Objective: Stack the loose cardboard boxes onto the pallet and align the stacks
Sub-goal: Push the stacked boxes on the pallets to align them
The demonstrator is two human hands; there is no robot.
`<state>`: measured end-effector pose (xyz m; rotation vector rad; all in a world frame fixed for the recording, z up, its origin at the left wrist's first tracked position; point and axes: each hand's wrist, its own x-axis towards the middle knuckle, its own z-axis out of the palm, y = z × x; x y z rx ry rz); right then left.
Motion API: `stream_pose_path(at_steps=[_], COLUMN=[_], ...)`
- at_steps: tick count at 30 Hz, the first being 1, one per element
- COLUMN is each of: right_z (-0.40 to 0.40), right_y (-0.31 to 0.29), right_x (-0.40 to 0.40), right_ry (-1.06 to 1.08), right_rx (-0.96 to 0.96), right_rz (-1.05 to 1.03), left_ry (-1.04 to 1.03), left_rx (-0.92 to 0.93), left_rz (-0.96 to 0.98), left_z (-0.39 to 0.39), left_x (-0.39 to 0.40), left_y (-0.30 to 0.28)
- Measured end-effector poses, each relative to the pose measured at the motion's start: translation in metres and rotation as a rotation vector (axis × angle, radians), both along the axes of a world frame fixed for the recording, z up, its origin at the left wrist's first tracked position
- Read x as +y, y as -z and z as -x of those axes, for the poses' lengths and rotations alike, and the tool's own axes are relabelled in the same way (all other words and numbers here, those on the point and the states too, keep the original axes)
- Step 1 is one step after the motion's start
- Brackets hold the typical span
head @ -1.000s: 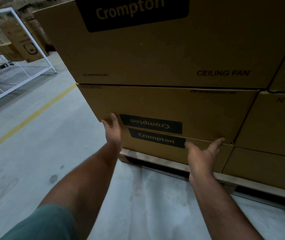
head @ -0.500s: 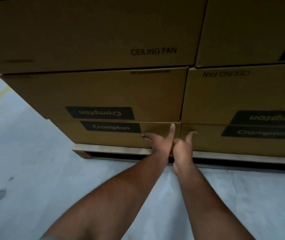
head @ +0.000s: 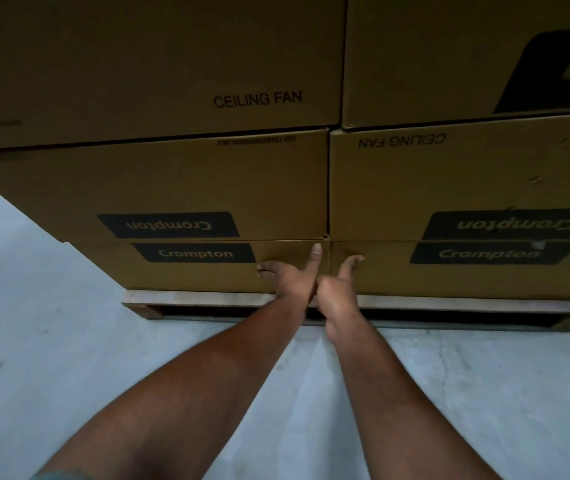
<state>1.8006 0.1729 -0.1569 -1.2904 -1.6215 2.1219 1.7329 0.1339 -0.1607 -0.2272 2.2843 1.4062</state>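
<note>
two hands meet at the foot of a stack of cardboard boxes on a wooden pallet (head: 207,299). the left hand (head: 288,280) lies flat against the front of the bottom left box (head: 186,275), fingers spread and pointing left, thumb straight up beside the seam between the two bottom boxes. the right hand (head: 337,296) presses against the front of the bottom right box (head: 467,278) just across that seam, thumb raised; its other fingers are hidden behind the hand, so i cannot tell how they lie. the two hands touch each other at the base of the thumbs. neither hand visibly grips anything.

both bottom boxes sit on the pallet, side by side, each with a black "crompton" label reading upright. on top of them rest the middle left box (head: 172,181) and the middle right box (head: 467,181), printed upside down, their labels and "ceiling fan" text inverted. above those, the top left box (head: 138,64) reads "ceiling fan" the right way up, and the top right box (head: 449,57) shows part of a black label. the top left box juts out past the one under it. the pallet stands on a pale concrete floor (head: 51,341) with a few dark spots at the left.
</note>
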Motion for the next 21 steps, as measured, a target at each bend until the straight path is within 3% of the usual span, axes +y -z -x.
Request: stream_pose_path(at_steps=[2,4,6,8,11,15,18,21], right_z=[-0.004,-0.013,-0.026,-0.041,-0.062,-0.072,-0.067,-0.058], right_y=[0.001,0.002,0.009,0.025,0.05,0.061,0.058,0.055], right_x=[-0.002,-0.003,-0.002,0.003,0.01,0.027,0.022,0.011], right_ry=[0.057,0.108,0.049,-0.06,-0.205,-0.38,-0.52,-0.622], right_rx=[-0.043,-0.119,-0.219,-0.232,-0.239,-0.307,-0.277,-0.327], right_rz=[-0.097,-0.284,-0.561,-0.696,-0.731,-0.854,-0.913,-0.859], left_ry=[0.014,0.034,0.032,0.071,0.3,0.77,0.975,0.991], left_rx=[0.01,0.084,0.23,0.38,0.547,0.851,0.869,0.839], left_rz=[0.022,0.162,0.333,0.374,0.504,0.719,0.729,0.717], left_z=[-0.004,-0.01,-0.016,-0.022,-0.025,-0.01,0.002,0.009], left_x=[-0.003,-0.011,-0.023,-0.038,-0.056,-0.071,-0.067,-0.061], left_y=[0.002,0.01,0.02,0.033,0.046,0.045,0.037,0.03])
